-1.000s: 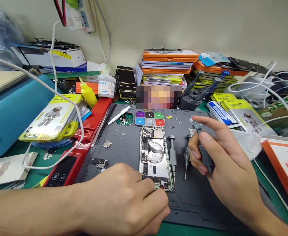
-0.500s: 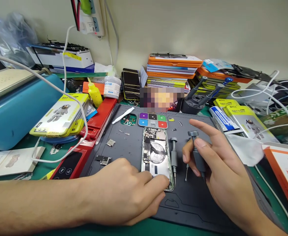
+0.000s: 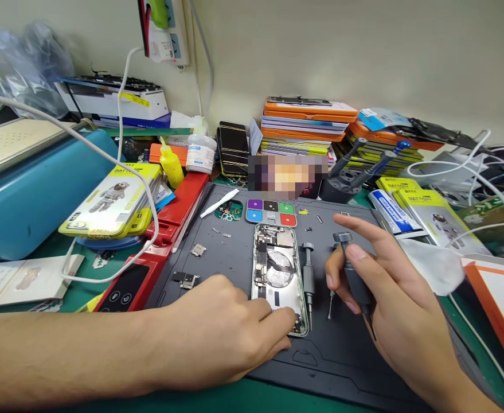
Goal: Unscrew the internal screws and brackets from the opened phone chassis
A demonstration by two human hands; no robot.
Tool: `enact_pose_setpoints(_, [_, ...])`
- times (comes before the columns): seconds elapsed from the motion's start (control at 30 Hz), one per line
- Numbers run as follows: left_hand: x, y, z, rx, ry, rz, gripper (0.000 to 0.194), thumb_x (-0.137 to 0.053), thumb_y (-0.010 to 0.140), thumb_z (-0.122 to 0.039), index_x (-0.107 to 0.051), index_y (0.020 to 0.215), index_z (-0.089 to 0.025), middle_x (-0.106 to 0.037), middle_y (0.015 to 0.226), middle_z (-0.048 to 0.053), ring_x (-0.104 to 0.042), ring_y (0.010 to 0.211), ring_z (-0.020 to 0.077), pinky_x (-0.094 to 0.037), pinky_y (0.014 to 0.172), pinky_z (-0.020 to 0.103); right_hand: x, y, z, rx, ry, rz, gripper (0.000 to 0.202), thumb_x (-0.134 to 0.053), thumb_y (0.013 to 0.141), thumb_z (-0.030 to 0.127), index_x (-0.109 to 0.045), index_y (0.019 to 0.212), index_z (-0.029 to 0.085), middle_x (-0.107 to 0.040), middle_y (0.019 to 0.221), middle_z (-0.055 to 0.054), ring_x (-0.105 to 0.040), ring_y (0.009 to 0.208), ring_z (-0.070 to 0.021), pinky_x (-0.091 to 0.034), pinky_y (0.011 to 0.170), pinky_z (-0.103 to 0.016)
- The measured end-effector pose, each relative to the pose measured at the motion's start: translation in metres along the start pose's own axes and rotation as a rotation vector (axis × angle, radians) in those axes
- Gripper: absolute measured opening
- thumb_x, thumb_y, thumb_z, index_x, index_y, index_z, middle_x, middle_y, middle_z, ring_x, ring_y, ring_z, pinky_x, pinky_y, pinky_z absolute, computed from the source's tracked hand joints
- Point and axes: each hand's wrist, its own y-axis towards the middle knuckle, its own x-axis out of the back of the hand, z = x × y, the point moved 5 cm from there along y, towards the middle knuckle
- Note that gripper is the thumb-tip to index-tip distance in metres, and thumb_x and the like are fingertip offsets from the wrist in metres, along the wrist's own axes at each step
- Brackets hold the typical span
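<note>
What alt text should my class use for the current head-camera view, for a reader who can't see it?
An opened phone, its inner parts exposed, lies on a grey mat, the person's left hand over its lower end. The right hand holds a grey screwdriver off to the right; small loose parts lie left of the phone.

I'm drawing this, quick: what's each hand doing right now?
Left hand: curled over the opened phone; can't tell if it grips anything.
Right hand: holding a grey screwdriver.
</note>
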Motion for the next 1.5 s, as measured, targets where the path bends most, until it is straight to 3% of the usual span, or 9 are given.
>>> enact_pose_setpoints(0.63, [-0.002, 0.001, -0.001, 0.008, -0.015, 0.07, 0.015, -0.044, 0.111, -0.03, -0.055, 0.114, -0.02, -0.07, 0.079, -0.004, -0.065, 0.055, 0.019, -0.031, 0.041, 0.036, -0.001, -0.002, 0.0, 0.008, -0.013, 0.021, 0.032, -0.057, 0.105, 0.04, -0.064, 0.134, 0.028, -0.065, 0.063, 0.002, -0.052, 0.051, -0.0123, -0.042, 0.04, -0.018])
enact_pose_setpoints(1.07, [0.001, 0.006, 0.002, 0.077, -0.016, 0.087, 0.018, -0.053, 0.109, -0.038, -0.055, 0.115, -0.021, -0.077, 0.083, -0.002, -0.074, 0.061, 0.0207, -0.043, 0.044, 0.029, -0.004, -0.002, 0.003, 0.039, -0.022, 0.058, 0.033, -0.056, 0.105, 0.042, -0.063, 0.134, 0.027, -0.064, 0.064, 0.003, -0.051, 0.053, -0.0127, -0.04, 0.042, -0.021])
enact_pose_setpoints(1.3, [0.01, 0.008, -0.005, 0.078, 0.012, 0.034, 0.026, -0.048, 0.111, -0.04, -0.062, 0.104, -0.019, -0.076, 0.076, 0.0, -0.073, 0.06, 0.0208, -0.04, 0.046, 0.029, -0.007, -0.005, 0.005, 0.05, -0.016, 0.094, 0.033, -0.055, 0.106, 0.042, -0.062, 0.134, 0.026, -0.063, 0.064, 0.003, -0.05, 0.052, -0.013, -0.04, 0.042, -0.022])
enact_pose_setpoints(1.5, [0.029, -0.014, -0.004, 0.077, 0.09, -0.091, 0.032, -0.043, 0.112, -0.03, -0.065, 0.09, -0.019, -0.071, 0.072, -0.002, -0.066, 0.056, 0.018, -0.035, 0.048, 0.034, -0.007, -0.007, 0.008, 0.08, -0.023, 0.086, 0.031, -0.058, 0.104, 0.042, -0.066, 0.131, 0.029, -0.065, 0.066, -0.001, -0.053, 0.053, -0.0168, -0.041, 0.041, -0.029])
